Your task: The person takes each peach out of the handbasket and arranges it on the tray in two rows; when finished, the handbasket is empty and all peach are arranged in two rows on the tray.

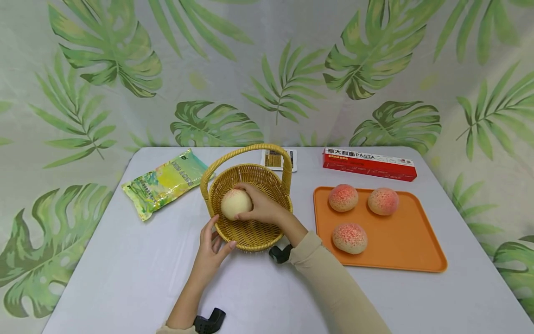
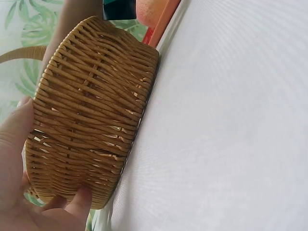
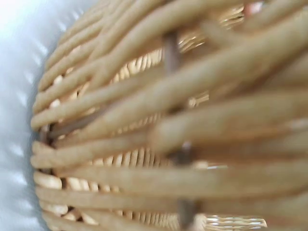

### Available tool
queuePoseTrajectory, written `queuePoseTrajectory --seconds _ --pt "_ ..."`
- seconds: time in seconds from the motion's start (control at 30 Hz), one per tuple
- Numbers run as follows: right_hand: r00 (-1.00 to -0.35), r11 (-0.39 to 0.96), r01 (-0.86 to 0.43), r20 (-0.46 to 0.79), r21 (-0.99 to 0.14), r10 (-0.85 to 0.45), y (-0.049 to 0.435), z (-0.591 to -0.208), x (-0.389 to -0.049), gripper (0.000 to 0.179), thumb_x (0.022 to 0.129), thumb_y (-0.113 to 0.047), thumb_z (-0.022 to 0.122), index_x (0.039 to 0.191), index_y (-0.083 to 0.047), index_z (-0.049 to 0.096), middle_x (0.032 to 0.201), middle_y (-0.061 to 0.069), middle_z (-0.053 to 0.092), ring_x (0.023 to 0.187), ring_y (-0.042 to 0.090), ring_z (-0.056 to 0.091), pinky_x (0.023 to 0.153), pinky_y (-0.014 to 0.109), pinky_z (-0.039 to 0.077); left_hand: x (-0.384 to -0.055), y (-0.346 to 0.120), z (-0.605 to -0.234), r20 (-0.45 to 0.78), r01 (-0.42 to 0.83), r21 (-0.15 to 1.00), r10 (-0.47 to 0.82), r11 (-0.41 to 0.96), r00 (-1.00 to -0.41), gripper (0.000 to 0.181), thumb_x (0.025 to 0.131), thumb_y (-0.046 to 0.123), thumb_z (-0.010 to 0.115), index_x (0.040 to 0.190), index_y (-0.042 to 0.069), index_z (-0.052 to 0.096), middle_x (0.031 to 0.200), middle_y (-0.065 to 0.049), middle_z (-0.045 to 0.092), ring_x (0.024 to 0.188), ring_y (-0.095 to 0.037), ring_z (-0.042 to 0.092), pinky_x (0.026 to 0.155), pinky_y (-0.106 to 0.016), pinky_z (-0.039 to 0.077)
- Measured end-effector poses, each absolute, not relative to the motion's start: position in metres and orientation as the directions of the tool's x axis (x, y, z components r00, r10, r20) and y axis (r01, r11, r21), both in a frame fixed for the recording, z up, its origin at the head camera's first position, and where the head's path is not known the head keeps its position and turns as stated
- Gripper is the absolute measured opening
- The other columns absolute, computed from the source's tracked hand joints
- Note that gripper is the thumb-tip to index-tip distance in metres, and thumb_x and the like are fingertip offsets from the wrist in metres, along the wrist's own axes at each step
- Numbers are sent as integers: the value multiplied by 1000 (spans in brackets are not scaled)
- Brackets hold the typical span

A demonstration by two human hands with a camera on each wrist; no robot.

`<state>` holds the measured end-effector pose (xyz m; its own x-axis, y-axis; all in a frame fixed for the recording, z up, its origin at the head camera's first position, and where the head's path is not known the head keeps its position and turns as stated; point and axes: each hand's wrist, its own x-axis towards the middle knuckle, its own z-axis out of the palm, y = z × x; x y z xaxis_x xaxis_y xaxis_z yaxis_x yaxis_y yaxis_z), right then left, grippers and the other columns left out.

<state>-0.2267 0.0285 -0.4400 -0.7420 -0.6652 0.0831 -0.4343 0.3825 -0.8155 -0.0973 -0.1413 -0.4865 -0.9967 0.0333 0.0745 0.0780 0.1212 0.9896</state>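
Observation:
A round, pale peach with a pink top is inside the woven wicker basket, towards its left side. My right hand reaches over the front right rim and holds this peach between thumb and fingers. At the basket's front left, my left hand grips the side, thumb by the rim and fingers around the outer wall. Seen from the left wrist, the thumb lies at the rim and fingertips press the weave. Basket weave fills the right wrist view, where the right hand is hidden.
An orange tray on the right bears three pink-speckled peaches. Behind it lies a red pasta box. A green and yellow packet lies left of the basket, and a small white-edged packet behind it. The basket's tall handle arches over it.

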Motion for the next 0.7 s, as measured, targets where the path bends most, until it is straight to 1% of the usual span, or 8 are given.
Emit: queuePoseTrajectory --seconds 0.13,0.27,0.33,0.4,0.43,0.53,0.63,0.7 --pt "-738 339 -442 123 -830 -663 32 -435 -222 72 73 -24 74 133 -14 35 129 6 39 110 19 45 81 34 46 -97 -142 -487 80 83 989 34 119 -996 78 83 17 66 142 19 16 143 -9 8 125 -32 25 104 -38 24" --pt "-745 308 -458 172 -834 -645 42 -426 -214 72 72 -21 74 132 -14 36 128 5 40 107 18 46 78 33 48 -98 -142 -489 74 78 990 35 117 -997 78 83 16 66 142 19 16 143 -10 8 124 -32 26 104 -39 24" --pt "-747 292 -478 208 -828 -632 48 -419 -209 71 70 -17 74 131 -14 37 128 4 40 107 18 46 79 34 48 -98 -142 -488 72 76 990 36 117 -997 78 83 16 66 142 18 16 143 -10 8 124 -32 26 104 -39 24" --pt "-745 271 -501 250 -822 -619 56 -411 -203 71 69 -14 74 130 -15 38 128 2 40 108 16 45 81 35 47 -97 -141 -483 57 61 992 36 110 -998 78 83 13 66 142 16 15 143 -11 7 125 -34 24 104 -39 23" --pt "-744 262 -509 266 -820 -613 61 -402 -198 71 69 -11 74 129 -13 38 127 3 41 109 18 45 83 37 46 -97 -141 -483 57 60 992 33 108 -998 78 83 13 66 142 17 16 143 -11 7 125 -33 25 104 -37 23" --pt "-747 224 -518 308 -826 -589 78 -391 -187 71 68 -10 75 129 -13 38 126 2 42 109 18 45 87 37 45 -97 -141 -483 51 54 993 27 109 -998 79 82 13 67 142 18 16 143 -9 8 125 -31 25 104 -33 24" --pt "-757 190 -517 342 -835 -557 100 -383 -178 73 68 -7 76 130 -10 37 126 6 42 108 22 46 88 40 44 -99 -141 -488 66 68 991 20 117 -998 79 82 15 67 142 22 17 143 -5 9 124 -28 26 104 -31 24" --pt "-769 192 -527 368 -828 -523 115 -383 -174 75 67 -5 76 130 -11 37 127 7 42 109 23 46 89 40 44 -99 -142 -488 65 67 991 22 118 -998 79 82 14 67 142 22 16 143 -6 8 125 -29 25 104 -34 24"
